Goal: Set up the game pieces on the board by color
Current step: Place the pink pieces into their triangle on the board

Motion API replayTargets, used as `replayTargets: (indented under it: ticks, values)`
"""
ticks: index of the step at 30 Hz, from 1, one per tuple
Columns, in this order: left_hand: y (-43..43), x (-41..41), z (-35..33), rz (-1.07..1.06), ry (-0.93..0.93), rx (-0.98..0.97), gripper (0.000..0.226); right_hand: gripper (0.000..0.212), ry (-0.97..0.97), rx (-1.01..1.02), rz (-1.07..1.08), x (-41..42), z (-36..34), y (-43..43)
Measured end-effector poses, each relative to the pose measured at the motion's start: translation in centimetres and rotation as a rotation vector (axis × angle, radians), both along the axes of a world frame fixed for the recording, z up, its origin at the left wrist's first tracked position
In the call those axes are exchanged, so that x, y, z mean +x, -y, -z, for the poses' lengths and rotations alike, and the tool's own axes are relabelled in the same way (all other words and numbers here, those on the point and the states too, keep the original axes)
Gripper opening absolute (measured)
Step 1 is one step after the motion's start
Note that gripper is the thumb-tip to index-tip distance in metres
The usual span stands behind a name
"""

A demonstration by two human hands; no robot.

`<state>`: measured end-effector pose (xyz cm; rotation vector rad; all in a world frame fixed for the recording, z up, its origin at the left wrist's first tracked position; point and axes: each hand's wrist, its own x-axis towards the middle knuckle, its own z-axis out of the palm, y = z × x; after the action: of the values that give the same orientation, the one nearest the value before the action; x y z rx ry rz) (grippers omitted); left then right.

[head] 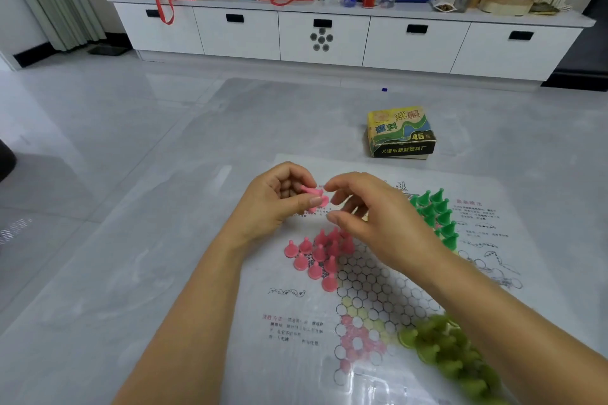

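A paper game board [371,302] printed with hexagon cells lies on the floor under a clear sheet. Several pink pieces [316,256] stand grouped on its left corner. Bright green pieces [437,214] stand on the far right corner, and olive green pieces [450,352] crowd the near right corner. My left hand [276,200] holds pink pieces [314,196] above the board, pinched between thumb and fingers. My right hand [371,214] hovers just right of them with its fingers loosely curled; its fingertips are almost at the held pieces, and I cannot tell whether they touch.
The game's yellow and green box [399,133] sits on the floor beyond the board. A small blue bit [384,89] lies farther back. A low white cabinet [329,36] with bags, bottles and a can lines the far wall. Grey tiled floor surrounds the board.
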<state>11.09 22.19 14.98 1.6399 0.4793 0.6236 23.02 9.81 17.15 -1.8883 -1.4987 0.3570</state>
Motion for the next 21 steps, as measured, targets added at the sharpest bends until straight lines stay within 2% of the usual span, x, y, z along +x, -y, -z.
replayTargets:
  ticks: [4,6,10,13,18,21]
  values:
    - [0.2,0.0,0.2,0.063,-0.012,-0.013,0.018,0.015,0.007,0.032,-0.01,-0.5,0.1,-0.7]
    - [0.2,-0.1,0.1,0.076,-0.006,-0.025,0.013,0.014,-0.004,0.037,0.0,-0.3,0.0,-0.8]
    - [0.4,-0.1,-0.2,0.127,-0.01,-0.04,0.02,0.015,0.011,0.049,0.046,-0.1,-0.5,-0.6]
    - [0.4,-0.2,-0.1,0.145,-0.023,-0.026,0.017,0.013,0.041,0.038,0.085,0.2,-0.6,-0.1]
    - [-0.4,-0.2,0.2,-0.074,0.033,-0.04,0.003,0.007,0.017,-0.106,0.125,1.7,0.1,2.0]
    - [-1.3,0.1,1.0,-0.316,0.018,-0.019,0.009,0.008,0.029,-0.191,0.102,2.1,0.6,3.2]
